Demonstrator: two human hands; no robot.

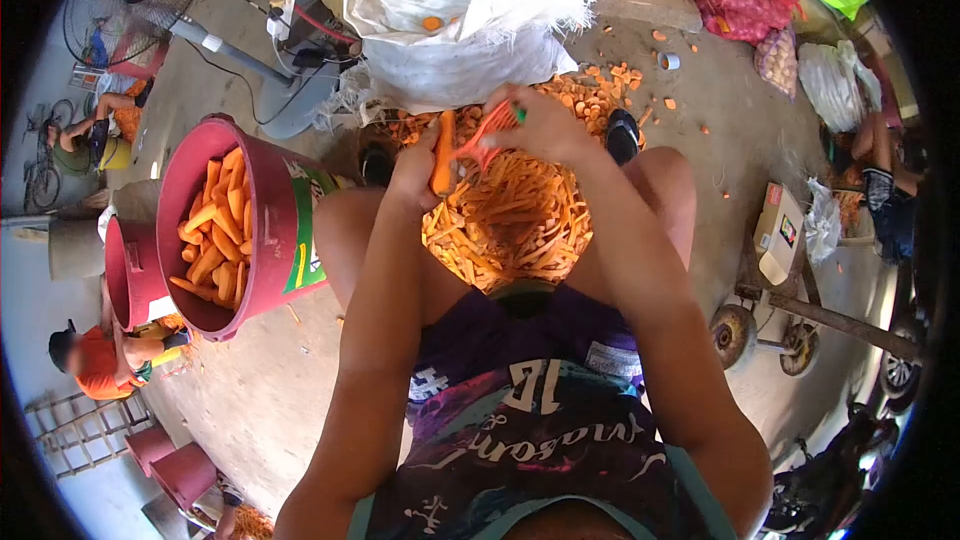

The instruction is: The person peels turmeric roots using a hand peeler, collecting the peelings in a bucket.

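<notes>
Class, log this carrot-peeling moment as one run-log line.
left hand: grips orange carrot | right hand: holds orange plastic peeler against it | below: heap of orange peelings

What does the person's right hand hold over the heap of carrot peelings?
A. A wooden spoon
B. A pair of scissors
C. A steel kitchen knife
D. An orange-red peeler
D: the right hand grips an orange-red peeler set against the carrot that the left hand holds upright above the heap of peelings.
</notes>
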